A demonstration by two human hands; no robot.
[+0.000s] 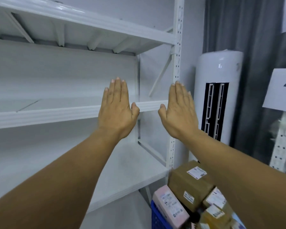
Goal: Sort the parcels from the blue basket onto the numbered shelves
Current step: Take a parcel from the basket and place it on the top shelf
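Sitting low at the bottom right of the view, the parcels fill the blue basket (pixel 157 215), and all of them lie below and to the right of both raised hands. The biggest is a brown cardboard box (pixel 188 184) with white labels on its top and side, its long axis running away from the person toward the white shelf upright (pixel 177 63). A pink box (pixel 170 205) leans at the basket's near left corner, and smaller taped parcels (pixel 216 207) crowd the right side, partly hidden under the right forearm.

Above them, the right hand (pixel 178 111) is flat and spread, fingers together and pointing up, holding nothing; it hangs in front of the upright. The left hand (pixel 117 109) is likewise flat and bare of any load, level with the front edge of the middle shelf (pixel 56 113), well to the left of the basket. Neither hand touches a parcel.

The relation that matters is this: the basket lies almost straight beneath the right forearm, so the right hand looks the nearer of the 2 and would need to drop down and back toward the body. The left hand would have to cross rightward and down. The shelves beside the left hand appear bare. A paper sign (pixel 281 88) far to the right shows the numeral 2, on what seems another rack.
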